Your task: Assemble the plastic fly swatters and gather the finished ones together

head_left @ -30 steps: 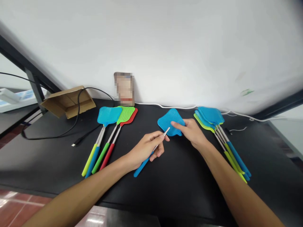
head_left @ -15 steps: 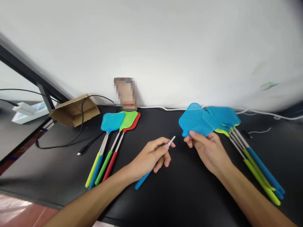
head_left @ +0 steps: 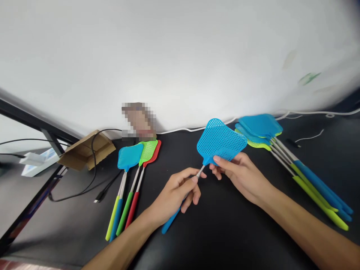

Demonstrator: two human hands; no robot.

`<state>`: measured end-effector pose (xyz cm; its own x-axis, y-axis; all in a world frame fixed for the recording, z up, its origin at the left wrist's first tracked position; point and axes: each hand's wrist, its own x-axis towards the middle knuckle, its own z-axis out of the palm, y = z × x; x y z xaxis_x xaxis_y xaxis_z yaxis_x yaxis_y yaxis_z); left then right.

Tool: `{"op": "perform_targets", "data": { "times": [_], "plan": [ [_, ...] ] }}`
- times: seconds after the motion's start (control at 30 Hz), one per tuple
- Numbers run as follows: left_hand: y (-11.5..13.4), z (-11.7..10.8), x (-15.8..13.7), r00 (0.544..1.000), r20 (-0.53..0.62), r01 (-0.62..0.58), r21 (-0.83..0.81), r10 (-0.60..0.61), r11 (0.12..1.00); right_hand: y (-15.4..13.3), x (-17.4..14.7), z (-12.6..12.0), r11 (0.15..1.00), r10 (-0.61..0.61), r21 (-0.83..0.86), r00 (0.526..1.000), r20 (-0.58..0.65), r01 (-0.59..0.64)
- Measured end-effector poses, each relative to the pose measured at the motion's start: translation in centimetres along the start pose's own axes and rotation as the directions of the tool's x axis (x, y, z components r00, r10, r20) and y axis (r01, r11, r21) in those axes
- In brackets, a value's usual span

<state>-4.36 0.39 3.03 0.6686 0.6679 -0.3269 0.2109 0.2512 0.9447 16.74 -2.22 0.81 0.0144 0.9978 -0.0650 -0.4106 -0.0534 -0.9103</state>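
My left hand (head_left: pixel 180 189) is closed round a metal rod with a blue grip, the fly swatter handle (head_left: pixel 170 222). Its silver tip meets the neck of a perforated blue fly swatter head (head_left: pixel 221 140). My right hand (head_left: pixel 239 174) pinches the lower right edge of that head between thumb and fingers. To the left lie several assembled fly swatters (head_left: pixel 131 155) with blue, green and red heads. More fly swatters (head_left: pixel 261 125), blue and yellow-green, are stacked to the right, their handles pointing toward the front right.
An opened cardboard box (head_left: pixel 87 150) lies at the back left, with a black cable (head_left: pixel 95 165) running across it. A blurred-out package (head_left: pixel 140 122) leans on the wall. A white cable (head_left: pixel 185 130) follows the wall's base. A white power strip (head_left: pixel 38 165) is far left.
The blue head has moved left and now meets the rod's tip; before, there was a gap between them. My right hand moved left with it. The camera view has tilted slightly.
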Motion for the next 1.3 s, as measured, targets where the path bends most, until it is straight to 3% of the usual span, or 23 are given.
{"op": "perform_targets", "data": {
  "times": [1.03,1.17,1.3],
  "plan": [
    [0.07,-0.07,0.01,0.999,0.037,-0.012,-0.018,0.012,1.000,-0.43,0.10,-0.92,0.997,0.077,-0.004,0.995,0.068,-0.077],
    [0.34,-0.31,-0.18,0.994,0.110,0.020,-0.189,0.001,0.982,-0.54,0.02,-0.95,0.997,0.083,-0.018,0.992,0.098,-0.081],
    [0.48,-0.65,-0.55,0.955,0.291,0.194,-0.444,-0.063,0.875,-0.54,-0.16,-0.79,0.994,0.104,0.011,0.987,0.119,-0.106]
  ]
}}
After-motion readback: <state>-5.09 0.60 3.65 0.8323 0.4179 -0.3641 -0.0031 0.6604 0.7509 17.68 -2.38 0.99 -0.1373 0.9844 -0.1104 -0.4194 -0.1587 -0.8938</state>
